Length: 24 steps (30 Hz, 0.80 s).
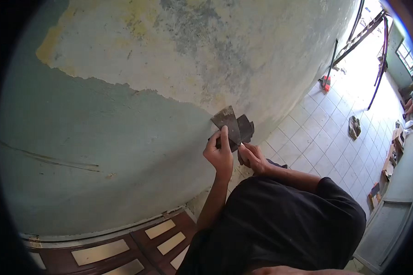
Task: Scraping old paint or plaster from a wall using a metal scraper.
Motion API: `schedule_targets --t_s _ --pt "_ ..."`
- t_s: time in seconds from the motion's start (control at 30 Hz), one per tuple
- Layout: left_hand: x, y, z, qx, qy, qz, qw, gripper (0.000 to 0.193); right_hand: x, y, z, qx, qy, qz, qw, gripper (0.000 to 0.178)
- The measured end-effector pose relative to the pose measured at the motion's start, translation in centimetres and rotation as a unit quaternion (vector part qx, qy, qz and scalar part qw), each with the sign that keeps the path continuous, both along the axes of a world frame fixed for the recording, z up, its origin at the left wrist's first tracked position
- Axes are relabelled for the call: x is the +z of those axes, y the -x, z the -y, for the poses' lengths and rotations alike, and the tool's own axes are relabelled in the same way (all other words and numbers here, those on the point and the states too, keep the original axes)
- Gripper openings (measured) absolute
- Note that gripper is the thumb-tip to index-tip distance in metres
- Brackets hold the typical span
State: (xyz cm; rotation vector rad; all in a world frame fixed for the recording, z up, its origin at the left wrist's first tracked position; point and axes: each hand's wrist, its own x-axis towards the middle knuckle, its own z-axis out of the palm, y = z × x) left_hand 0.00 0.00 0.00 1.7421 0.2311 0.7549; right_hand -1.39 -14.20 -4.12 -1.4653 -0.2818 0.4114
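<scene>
In front of the wall, my two hands are close together around a putty knife with a dull, dusty, wedge-shaped blade. My left hand pinches the blade, its thumb lying flat on the face and its fingers behind. Beside and behind the blade, dark stiff pieces with angular edges stick out; I cannot tell whether they are folded sandpaper or more blades. My right hand is closed at the narrow end of the knife, where a small pale bit shows. Its grip on the handle is mostly hidden.
The wall has green paint with a large bare, stained patch above. A panelled brown door is at lower left. On the tiled floor lie a dark crumpled thing, a red object and boxes; a ladder stands far right.
</scene>
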Motion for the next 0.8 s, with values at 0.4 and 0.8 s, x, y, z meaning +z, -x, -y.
schedule_targets --t_s 0.4,0.8 --pt "-1.2 0.8 -0.1 -0.025 0.011 -0.031 0.999 0.022 -3.9 2.7 -2.2 -0.101 0.017 -0.022 0.995 0.047" --pt "-0.6 0.6 -0.3 -0.017 -0.022 -0.034 0.999 0.023 -2.2 2.8 -2.8 -0.110 0.019 0.036 0.993 0.046"
